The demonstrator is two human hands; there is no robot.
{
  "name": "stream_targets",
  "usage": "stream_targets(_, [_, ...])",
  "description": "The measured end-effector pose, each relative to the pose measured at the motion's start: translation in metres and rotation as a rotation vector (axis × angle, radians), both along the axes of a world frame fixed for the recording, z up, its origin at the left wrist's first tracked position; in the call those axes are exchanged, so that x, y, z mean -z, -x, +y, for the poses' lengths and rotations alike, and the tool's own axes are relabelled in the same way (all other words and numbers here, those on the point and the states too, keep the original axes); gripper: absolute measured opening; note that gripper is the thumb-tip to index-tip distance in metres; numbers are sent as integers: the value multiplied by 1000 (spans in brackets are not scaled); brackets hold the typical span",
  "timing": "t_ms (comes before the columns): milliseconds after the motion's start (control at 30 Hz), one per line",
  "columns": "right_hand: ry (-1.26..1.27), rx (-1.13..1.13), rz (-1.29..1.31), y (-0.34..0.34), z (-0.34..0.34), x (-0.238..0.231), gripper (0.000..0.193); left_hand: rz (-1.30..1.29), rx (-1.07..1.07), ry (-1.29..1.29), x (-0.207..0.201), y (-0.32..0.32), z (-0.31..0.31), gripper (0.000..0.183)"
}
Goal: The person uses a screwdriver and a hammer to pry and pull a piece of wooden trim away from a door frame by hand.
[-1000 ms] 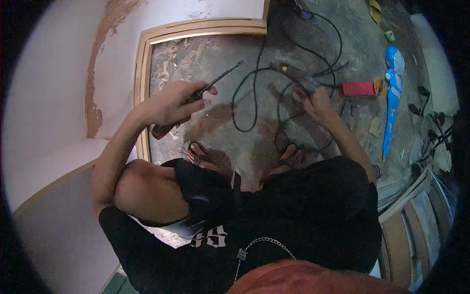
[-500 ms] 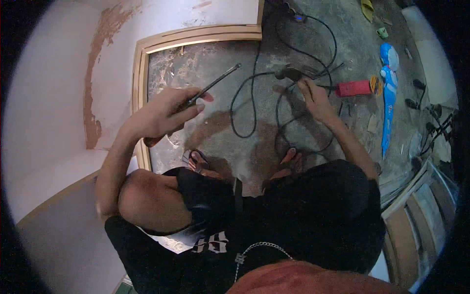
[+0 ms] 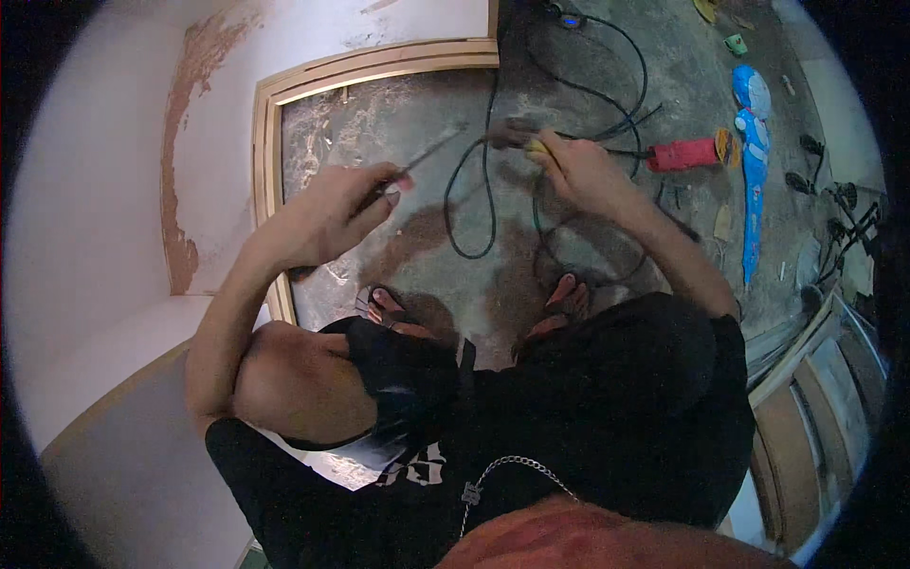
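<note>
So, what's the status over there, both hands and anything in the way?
Left hand: holding slim metal-shafted tool. Right hand: gripping dark-headed hammer, blurred. Possibly in the way: looped black cable on grey floor.

The slim tool (image 3: 432, 150) and hammer (image 3: 517, 134) show what looks like dark metal, both blurred. The frame (image 3: 379, 61) seems smooth wood, the floor (image 3: 417, 232) rough matt concrete, the cable (image 3: 472, 256) dull rubber or plastic, the blue toy (image 3: 754, 166) glossy plastic, the neck chain (image 3: 517, 460) shiny metal.
</note>
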State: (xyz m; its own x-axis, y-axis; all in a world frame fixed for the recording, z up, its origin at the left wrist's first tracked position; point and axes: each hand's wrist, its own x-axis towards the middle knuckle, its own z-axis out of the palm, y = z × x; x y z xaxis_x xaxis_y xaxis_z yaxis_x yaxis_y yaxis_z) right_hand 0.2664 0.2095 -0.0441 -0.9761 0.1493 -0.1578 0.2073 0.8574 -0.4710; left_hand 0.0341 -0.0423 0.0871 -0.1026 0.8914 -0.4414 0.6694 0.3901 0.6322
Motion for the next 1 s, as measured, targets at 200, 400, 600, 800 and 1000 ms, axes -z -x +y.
stream_targets(200, [239, 292, 261, -48, -15, 26, 34, -66, 18, 45, 13, -1, -2, 32])
stream_targets(400, [955, 151, 751, -32, -5, -48, 44, -61, 29, 64, 33, 8, -4, 26])
stream_targets(600, [83, -39, 244, -46, -15, 1, 40, -127, -133, 105, 7, -16, 16, 30])
stream_targets(800, [404, 313, -33, -76, -25, 61, 43, -176, -6, 30, 6, -14, 10, 38])
stream_targets(1000, [763, 483, 513, -58, -17, -39, 40, -184, -51, 119, 34, -8, 1, 41])
